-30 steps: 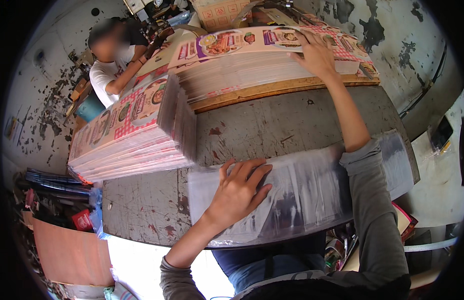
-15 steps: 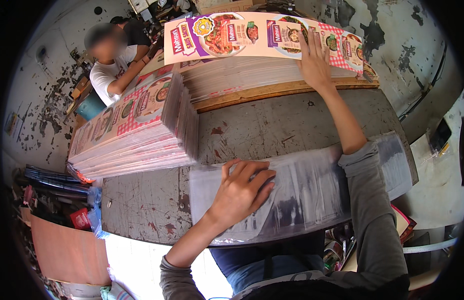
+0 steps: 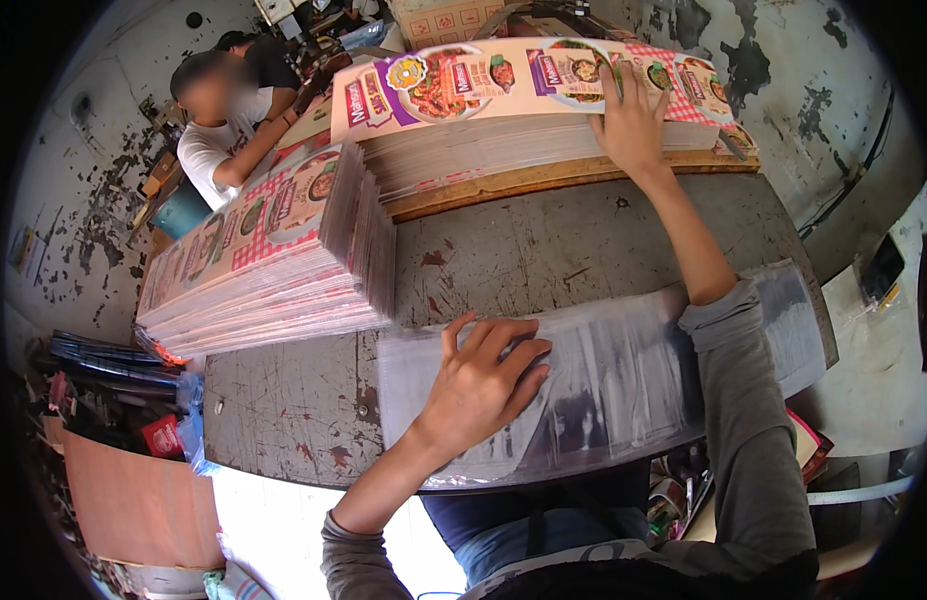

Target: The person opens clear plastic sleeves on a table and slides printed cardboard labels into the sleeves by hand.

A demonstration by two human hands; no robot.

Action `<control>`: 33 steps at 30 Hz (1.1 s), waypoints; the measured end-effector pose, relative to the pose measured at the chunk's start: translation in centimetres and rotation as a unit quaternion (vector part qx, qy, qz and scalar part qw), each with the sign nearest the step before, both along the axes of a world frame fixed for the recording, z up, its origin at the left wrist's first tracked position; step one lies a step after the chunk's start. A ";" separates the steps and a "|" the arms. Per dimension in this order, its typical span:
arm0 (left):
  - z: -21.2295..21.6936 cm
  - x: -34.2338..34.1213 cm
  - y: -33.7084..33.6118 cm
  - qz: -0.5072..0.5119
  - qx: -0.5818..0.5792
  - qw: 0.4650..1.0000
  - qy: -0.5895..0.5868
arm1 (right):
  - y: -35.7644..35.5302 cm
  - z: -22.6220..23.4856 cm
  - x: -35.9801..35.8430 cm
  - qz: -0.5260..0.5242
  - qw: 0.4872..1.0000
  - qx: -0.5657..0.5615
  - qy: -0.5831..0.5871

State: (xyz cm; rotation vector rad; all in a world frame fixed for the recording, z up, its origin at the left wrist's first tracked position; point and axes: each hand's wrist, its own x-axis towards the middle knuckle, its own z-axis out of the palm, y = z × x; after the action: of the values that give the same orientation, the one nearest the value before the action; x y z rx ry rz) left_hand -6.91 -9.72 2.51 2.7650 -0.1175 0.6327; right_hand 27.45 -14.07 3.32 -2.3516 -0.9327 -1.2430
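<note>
My right hand lies with fingers spread flat on a long printed cardboard strip, cream with food pictures and a red checked end. The strip sits on top of the far stack of such strips. Nearer to me, my left hand rests on a pile of clear plastic sleeves; its fingers are apart and slightly bent, and nothing shows in its grasp. To the left stands a tall stack of plastic-covered printed strips, its layers fanned unevenly at the right end.
The grey scratched table carries everything, with a wooden board under the far stack. Beyond the left stack another person sits beside a blue bucket. A phone lies on a pale surface at the right.
The top printed strip has come down from a raised, bowed position and now lies lower on the far stack. My right hand has shifted only slightly; my left hand has stayed put.
</note>
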 end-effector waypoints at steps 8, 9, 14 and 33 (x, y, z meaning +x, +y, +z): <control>-0.1 -0.1 0.0 0.002 0.002 1.000 0.002 | -2.3 3.5 1.7 0.115 0.978 -0.095 0.147; -0.2 -0.1 0.1 -0.001 0.002 1.000 -0.002 | -2.4 3.5 1.8 0.115 0.978 -0.094 0.146; 0.0 -0.2 0.4 0.009 -0.004 1.000 0.013 | -2.4 2.3 2.6 0.040 0.987 -0.143 0.058; -0.7 0.1 1.3 0.045 -0.071 0.996 0.014 | -10.0 -1.1 1.3 0.024 0.990 -0.142 -0.011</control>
State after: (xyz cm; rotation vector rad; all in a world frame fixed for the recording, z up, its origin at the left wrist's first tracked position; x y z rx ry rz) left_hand -6.86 -8.42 1.78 2.6532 0.0557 0.5997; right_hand 28.73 -24.07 2.25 -2.5144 -1.2382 -1.1864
